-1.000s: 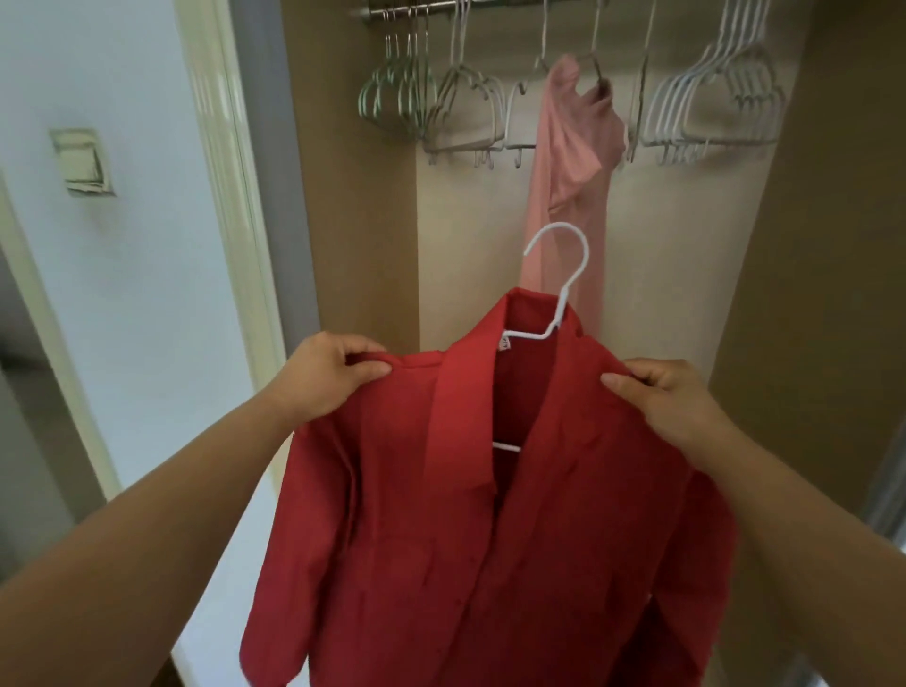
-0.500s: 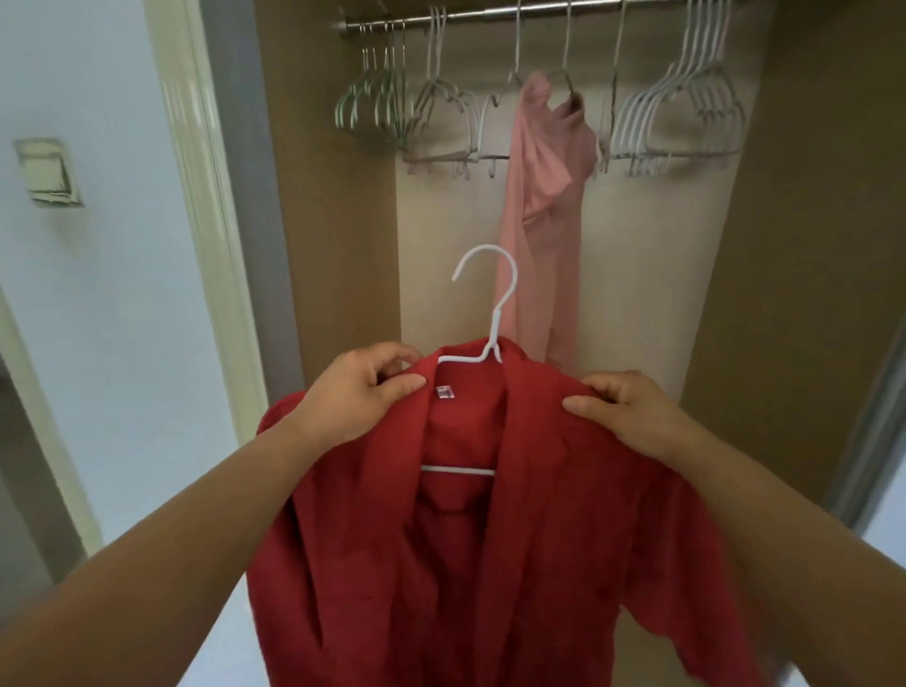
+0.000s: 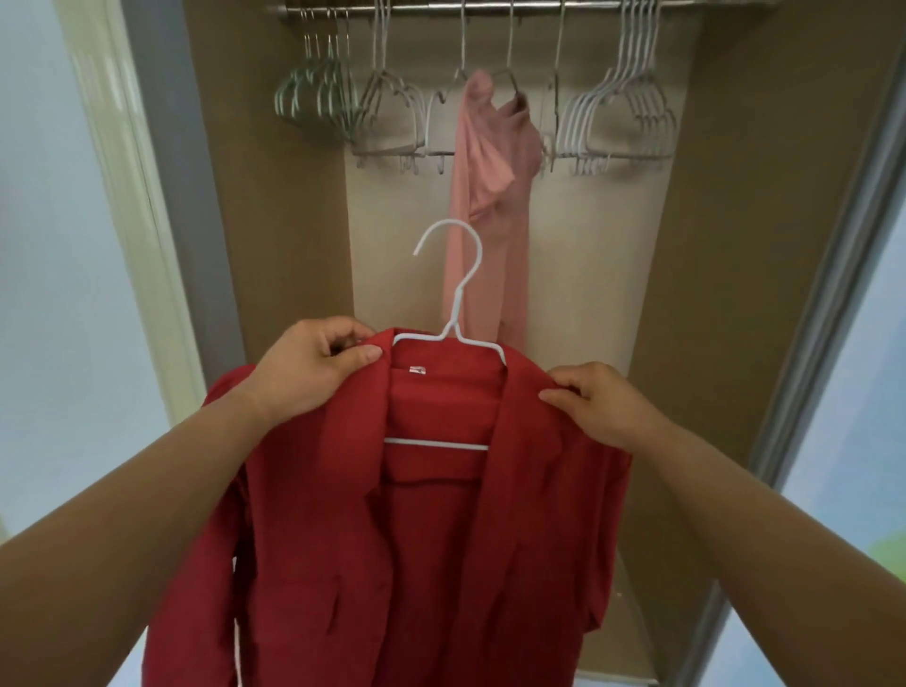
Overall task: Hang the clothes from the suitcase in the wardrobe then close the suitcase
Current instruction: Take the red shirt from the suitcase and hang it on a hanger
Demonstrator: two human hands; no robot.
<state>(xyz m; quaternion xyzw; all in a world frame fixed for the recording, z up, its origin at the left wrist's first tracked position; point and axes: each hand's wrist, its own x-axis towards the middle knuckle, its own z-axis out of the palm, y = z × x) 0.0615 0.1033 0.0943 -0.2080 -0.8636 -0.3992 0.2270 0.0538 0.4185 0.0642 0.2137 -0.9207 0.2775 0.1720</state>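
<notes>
- Brown wooden wardrobe (image 3: 274, 196) ahead: silver metal rail (image 3: 539, 6) up top, pale pink garment (image 3: 490, 196) already hung.
- Left hand (image 3: 309, 368) pinches the red collared shirt (image 3: 416, 564) at its shoulder, on a white wire hanger (image 3: 456, 274).
- Right hand (image 3: 598, 402) pinches the other shoulder.
- Hanging step, it seems; next, lift the hook onto the rail.

Soft even daylight, wide-angle edge distortion

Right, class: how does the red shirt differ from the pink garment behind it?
The red shirt is deep red; the pink garment is pale. The left hand and right hand hold the red shirt, on its white hanger, below the rail; the pink garment hangs from the rail. Both are on hangers.
</notes>
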